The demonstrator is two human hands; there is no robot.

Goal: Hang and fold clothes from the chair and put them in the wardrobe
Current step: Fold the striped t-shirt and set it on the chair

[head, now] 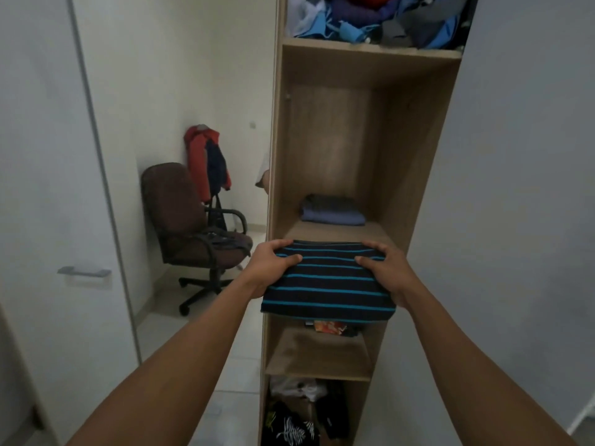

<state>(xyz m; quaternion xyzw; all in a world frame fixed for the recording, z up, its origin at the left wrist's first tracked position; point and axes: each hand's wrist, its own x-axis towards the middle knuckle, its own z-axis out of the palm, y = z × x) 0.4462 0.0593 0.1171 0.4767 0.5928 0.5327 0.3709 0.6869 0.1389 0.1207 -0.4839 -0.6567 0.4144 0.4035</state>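
A folded dark shirt with blue stripes (328, 281) is held level at the front edge of the wooden wardrobe's (418, 156) middle shelf (338, 231). My left hand (270, 265) grips its left side, thumb on top. My right hand (386, 268) grips its right side the same way. A folded blue and grey pile (331, 210) lies at the back of that shelf. The brown office chair (180, 220) stands at the left rear with dark clothes (225, 241) on its seat.
A red and navy jacket (206, 156) hangs on the wall behind the chair. The top shelf holds a heap of blue clothes (380, 20). Lower shelves hold a colourful item (328, 326) and dark patterned clothes (293, 426). A white wardrobe door (48, 188) stands open at left.
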